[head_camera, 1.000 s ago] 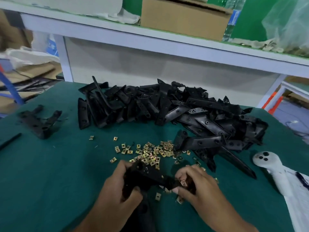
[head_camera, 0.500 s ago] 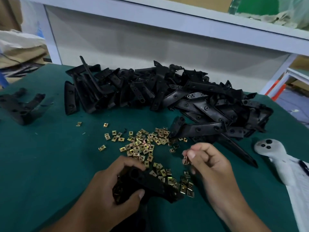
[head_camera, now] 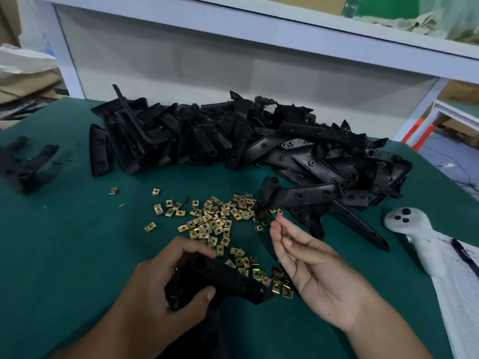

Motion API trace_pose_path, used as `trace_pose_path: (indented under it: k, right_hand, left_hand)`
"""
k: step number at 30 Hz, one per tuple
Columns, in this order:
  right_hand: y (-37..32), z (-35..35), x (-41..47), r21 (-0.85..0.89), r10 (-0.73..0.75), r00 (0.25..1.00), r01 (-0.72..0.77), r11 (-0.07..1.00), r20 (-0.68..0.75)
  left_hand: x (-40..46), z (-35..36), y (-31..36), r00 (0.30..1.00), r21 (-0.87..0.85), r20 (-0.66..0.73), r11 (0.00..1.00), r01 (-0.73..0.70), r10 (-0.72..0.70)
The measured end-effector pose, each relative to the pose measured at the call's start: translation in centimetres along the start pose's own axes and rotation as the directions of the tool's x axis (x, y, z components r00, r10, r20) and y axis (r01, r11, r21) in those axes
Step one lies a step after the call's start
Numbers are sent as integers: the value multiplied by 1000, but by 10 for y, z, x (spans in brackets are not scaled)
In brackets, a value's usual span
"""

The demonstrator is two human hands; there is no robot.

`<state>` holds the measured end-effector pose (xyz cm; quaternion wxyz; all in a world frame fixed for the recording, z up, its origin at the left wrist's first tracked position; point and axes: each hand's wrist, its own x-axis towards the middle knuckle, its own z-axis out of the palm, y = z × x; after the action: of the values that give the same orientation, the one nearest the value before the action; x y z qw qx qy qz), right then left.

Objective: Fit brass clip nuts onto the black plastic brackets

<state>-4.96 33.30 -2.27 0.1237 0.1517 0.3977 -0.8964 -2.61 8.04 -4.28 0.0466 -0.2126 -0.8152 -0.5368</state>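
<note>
Left grip (head_camera: 158, 288) has a black bracket (head_camera: 228, 278) clamped at 6 o'clock on the worktop (head_camera: 64, 250), right grip (head_camera: 311, 268) pinches one brass clip nut (head_camera: 284, 230), so I'd line its slot square to the bracket's hole edge before pushing.

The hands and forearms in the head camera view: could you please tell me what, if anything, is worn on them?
Both hands are bare: the left hand and the right hand show no gloves, and I can see no rings, watch or wristband. Both forearms are uncovered as far as the bottom edge of the picture; no sleeve shows.
</note>
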Motion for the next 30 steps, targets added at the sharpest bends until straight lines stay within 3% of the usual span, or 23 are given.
trace_pose_path:
  k: [11,17,25,30]
  right_hand:
    - [8,9,-10,-401,-72,991,112,909,112]
    - [13,9,-12,-489,-92,975,183,853,204]
    - [19,12,-14,-588,-104,982,180,789,160]
    - [18,12,-15,-638,-121,964,247,730,235]
  left_hand:
    - [-1,0,-4,999,21,53,1000,3,-4]
    - [0,0,-8,996,64,86,998,-22,17]
    - [-1,0,-9,996,95,78,995,-40,33]
    - [1,1,-8,997,41,73,998,-41,38]
